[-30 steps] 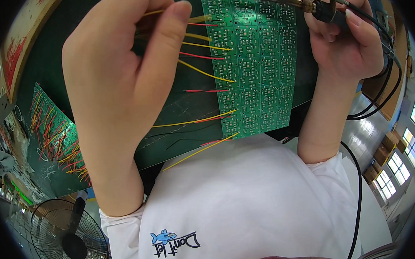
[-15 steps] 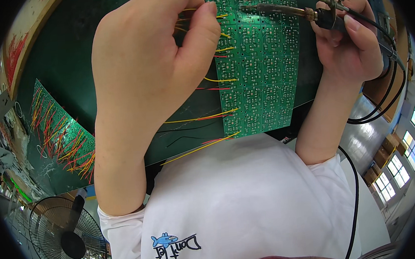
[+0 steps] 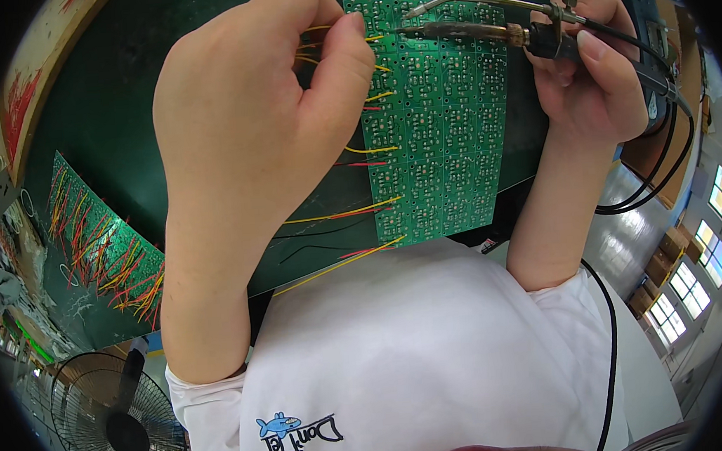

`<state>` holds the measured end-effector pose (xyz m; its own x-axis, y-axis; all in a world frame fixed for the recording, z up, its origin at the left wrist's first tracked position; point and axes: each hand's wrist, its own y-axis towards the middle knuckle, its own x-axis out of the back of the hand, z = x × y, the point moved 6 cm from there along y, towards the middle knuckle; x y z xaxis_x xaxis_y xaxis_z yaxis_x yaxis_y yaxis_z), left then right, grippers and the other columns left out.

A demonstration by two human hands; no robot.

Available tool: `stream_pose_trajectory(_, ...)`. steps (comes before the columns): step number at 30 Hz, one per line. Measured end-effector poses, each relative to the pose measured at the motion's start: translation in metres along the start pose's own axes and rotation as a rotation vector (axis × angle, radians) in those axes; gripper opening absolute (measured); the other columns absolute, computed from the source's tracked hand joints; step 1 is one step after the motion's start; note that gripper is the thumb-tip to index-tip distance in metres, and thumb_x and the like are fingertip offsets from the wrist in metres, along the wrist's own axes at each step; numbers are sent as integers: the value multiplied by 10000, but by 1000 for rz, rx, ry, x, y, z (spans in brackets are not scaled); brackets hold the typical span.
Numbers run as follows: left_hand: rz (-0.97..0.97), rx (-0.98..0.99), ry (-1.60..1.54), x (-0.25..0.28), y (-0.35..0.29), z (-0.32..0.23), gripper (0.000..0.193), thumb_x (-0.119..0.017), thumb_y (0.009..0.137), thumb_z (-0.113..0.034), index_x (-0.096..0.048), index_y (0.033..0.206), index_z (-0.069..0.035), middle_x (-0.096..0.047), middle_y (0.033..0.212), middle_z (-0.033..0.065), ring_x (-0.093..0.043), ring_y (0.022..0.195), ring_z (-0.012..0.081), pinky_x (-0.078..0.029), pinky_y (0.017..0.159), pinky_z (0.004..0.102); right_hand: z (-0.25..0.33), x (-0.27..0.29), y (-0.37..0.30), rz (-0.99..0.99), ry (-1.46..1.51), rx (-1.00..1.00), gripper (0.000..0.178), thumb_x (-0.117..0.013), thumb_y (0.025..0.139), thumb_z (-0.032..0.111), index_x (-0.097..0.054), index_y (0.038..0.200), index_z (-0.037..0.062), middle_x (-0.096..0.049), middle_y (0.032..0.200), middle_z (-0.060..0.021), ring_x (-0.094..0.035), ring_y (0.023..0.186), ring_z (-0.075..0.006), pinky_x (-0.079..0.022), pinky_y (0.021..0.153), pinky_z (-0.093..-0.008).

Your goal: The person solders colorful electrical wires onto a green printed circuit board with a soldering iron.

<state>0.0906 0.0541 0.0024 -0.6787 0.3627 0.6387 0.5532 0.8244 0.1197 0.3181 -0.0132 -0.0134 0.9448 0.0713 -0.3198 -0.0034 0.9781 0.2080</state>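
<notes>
I'd touch the iron [image 3: 481, 31], clamped in the right hand [image 3: 588, 87], briefly to the board [image 3: 437, 142] at the desk's [image 3: 126, 99] near edge, the left hand's [image 3: 247, 117] fingertips pinched together (on what, I can't tell).

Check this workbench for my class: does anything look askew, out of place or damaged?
The green circuit board sits askew: its near right corner juts past the edge of the dark green table. On the second board, far left, red and yellow wires splay untidily. Nothing looks clearly spilled or broken.
</notes>
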Motion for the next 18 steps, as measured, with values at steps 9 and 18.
stream_pose_trajectory(9,-5,8,3,-1,2,6,171,-654,953,-108,-613,827,-1,-447,589,-31,-367,541,22,-282,481,225,-5,-1,0,-42,-66,13,185,-535,829,67,-482,986,-16,-555,846,-100,-461,643,-82,-376,561,-208)
stream_pose_trajectory(18,-10,11,14,-3,0,6,167,-659,950,-105,-615,828,1,-457,591,-16,-377,536,31,-291,483,224,-7,0,0,-45,-123,26,200,-556,812,80,-476,975,-3,-551,838,-90,-457,634,-76,-383,566,-203)
